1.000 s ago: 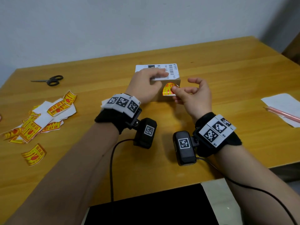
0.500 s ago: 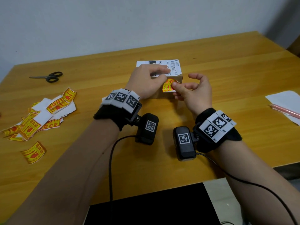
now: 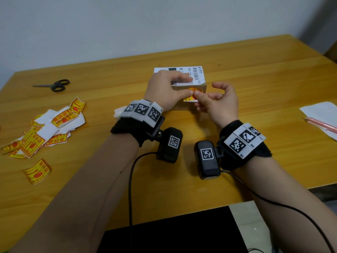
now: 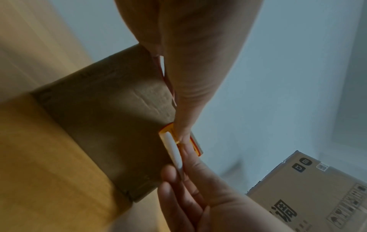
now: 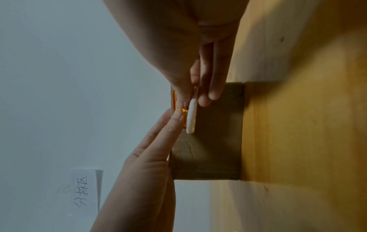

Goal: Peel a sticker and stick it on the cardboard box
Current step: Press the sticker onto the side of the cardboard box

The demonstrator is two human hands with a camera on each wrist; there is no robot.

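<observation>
A small cardboard box (image 3: 202, 87) with a white shipping label on top stands mid-table. A yellow and red sticker (image 3: 188, 98) lies partly on its front face, near the top edge. My left hand (image 3: 171, 88) rests its fingers on the box top, and its thumb (image 4: 183, 124) presses the sticker (image 4: 167, 128) against the box (image 4: 103, 125). My right hand (image 3: 198, 96) pinches the white backing paper (image 5: 191, 116), also seen as backing paper (image 4: 174, 150), peeled away from the sticker. Most of the sticker is hidden behind both thumbs.
Black scissors (image 3: 54, 85) lie far left. A heap of stickers and backings (image 3: 52, 128) and one loose sticker (image 3: 37, 171) sit at the left. White paper (image 3: 322, 114) with a pink pen (image 3: 321, 123) lies right. A large carton (image 4: 317, 188) stands off the table.
My left thumb has come down onto the sticker beside my right fingertips. My right hand has shifted slightly left, still pinching. The box has not moved on the table.
</observation>
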